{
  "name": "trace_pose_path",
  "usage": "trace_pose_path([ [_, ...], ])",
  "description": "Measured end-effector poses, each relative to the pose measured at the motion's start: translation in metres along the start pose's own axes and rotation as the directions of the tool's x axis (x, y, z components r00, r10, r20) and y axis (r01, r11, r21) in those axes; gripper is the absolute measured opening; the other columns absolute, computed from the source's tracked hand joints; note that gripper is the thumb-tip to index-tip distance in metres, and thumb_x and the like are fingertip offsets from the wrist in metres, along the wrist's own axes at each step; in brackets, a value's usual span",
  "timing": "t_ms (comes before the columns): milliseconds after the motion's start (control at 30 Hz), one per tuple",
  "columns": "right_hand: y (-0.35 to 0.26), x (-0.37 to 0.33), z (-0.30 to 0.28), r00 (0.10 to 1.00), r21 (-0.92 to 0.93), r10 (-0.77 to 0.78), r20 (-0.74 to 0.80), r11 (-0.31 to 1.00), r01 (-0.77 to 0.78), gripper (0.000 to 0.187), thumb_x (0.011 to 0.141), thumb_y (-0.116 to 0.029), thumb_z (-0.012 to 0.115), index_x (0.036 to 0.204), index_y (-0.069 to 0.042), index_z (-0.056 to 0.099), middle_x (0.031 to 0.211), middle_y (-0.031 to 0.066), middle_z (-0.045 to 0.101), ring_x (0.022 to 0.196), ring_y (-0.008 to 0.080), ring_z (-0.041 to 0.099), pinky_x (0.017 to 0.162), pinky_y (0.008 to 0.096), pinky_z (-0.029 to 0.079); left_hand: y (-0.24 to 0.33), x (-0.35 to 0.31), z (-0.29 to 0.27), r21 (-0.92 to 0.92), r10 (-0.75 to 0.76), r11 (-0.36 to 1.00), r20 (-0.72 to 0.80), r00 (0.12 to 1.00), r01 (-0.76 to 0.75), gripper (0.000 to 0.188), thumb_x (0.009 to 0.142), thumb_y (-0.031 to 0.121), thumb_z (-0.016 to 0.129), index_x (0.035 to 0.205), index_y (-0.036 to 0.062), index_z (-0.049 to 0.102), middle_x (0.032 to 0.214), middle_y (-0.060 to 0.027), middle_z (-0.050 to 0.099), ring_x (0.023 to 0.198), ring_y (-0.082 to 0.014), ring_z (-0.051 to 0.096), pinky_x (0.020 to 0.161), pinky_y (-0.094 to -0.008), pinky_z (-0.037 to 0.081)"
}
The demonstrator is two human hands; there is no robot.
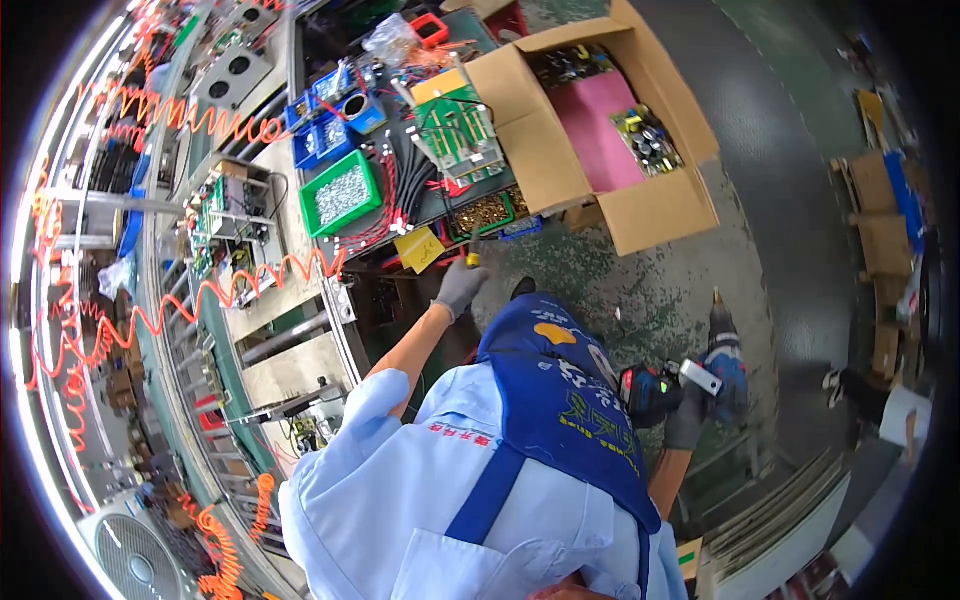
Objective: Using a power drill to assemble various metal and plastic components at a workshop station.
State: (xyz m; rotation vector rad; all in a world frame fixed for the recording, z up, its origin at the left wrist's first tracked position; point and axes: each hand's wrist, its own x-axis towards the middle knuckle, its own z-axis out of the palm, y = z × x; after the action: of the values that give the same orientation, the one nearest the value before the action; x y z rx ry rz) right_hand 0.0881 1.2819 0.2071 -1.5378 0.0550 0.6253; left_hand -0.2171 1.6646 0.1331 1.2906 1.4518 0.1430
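My left hand (pixel 460 288), in a grey glove, is closed around a yellow-handled screwdriver (pixel 473 260) just off the front edge of the bench. Out to my right, my gloved right hand (pixel 686 420) grips a blue cordless drill (pixel 727 362), its bit pointing away from me. A pale rectangular metal piece (pixel 700 377) with a hole shows beside the drill's body; whether it is fixed to the drill I cannot tell. Closest to my left hand on the bench are a yellow card (pixel 419 249) and a bin of brass-coloured fasteners (pixel 480 214).
An open cardboard box (pixel 545 150) with a pink sheet and circuit boards stands ahead. On the bench are a green tray (pixel 342 194) of silver screws, blue bins (pixel 322 137), cables and a green circuit board (pixel 457 130). Orange coiled hoses (pixel 165 310) hang at left. Another person (pixel 905 415) is far right.
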Motion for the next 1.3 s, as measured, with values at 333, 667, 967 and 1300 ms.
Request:
trace_pose_path([
  [333, 0.015, -0.002, -0.016, 0.997, 0.016, 0.038, -0.063, 0.999, -0.038, 0.031, 0.090, -0.013, 0.062, 0.118, -0.003, 0.058, 0.095, 0.0041, 0.061, 0.077, 0.0152, 0.060, 0.067, 0.0314, 0.051, -0.020, 0.146, -0.185, 0.138, 0.054, 0.987, -0.773, 0.633, 0.084, 0.051, 0.068, 0.024, 0.071, 0.100, -0.0108, 0.051, 0.094, -0.0273, 0.065, 0.085, -0.0406, 0.066, 0.076, -0.0443, 0.053],
  [667, -0.023, -0.041, 0.061, 0.985, -0.098, 0.156, -0.076, 0.982, -0.163, 0.032, 0.099, -0.024, 0.054, 0.121, -0.003, 0.060, 0.115, 0.0056, 0.064, 0.100, 0.0163, 0.061, 0.088, 0.0325, 0.053, -0.051, 0.241, -0.293, 0.626, 0.148, 0.715, -0.572, 0.807, 0.312, 0.067, 0.078, 0.048, 0.060, 0.122, -0.0023, 0.059, 0.112, -0.0266, 0.065, 0.105, -0.0418, 0.063, 0.088, -0.0497, 0.050],
  [967, -0.064, -0.050, 0.125, 0.994, 0.032, 0.005, -0.113, 0.999, -0.002, 0.031, 0.093, -0.011, 0.061, 0.123, -0.003, 0.060, 0.119, 0.0077, 0.062, 0.107, 0.0163, 0.060, 0.092, 0.0343, 0.050, 0.064, 0.129, -0.124, 0.561, 0.873, 0.476, -0.212, 0.439, -0.677, 0.035, 0.092, 0.021, 0.060, 0.119, -0.0011, 0.058, 0.108, -0.0183, 0.064, 0.094, -0.0315, 0.062, 0.083, -0.0389, 0.050],
  [1300, -0.072, -0.021, 0.129, 0.998, 0.179, -0.063, 0.014, 0.982, 0.059, 0.024, 0.084, -0.010, 0.067, 0.107, -0.004, 0.064, 0.101, 0.0052, 0.064, 0.092, 0.0141, 0.061, 0.081, 0.0311, 0.050, 0.206, -0.113, 0.150, -0.209, 0.836, 0.166, 0.548, 0.025, -0.964, 0.042, 0.089, 0.027, 0.064, 0.122, 0.0018, 0.056, 0.117, -0.0187, 0.059, 0.110, -0.0330, 0.058, 0.092, -0.0428, 0.046],
])
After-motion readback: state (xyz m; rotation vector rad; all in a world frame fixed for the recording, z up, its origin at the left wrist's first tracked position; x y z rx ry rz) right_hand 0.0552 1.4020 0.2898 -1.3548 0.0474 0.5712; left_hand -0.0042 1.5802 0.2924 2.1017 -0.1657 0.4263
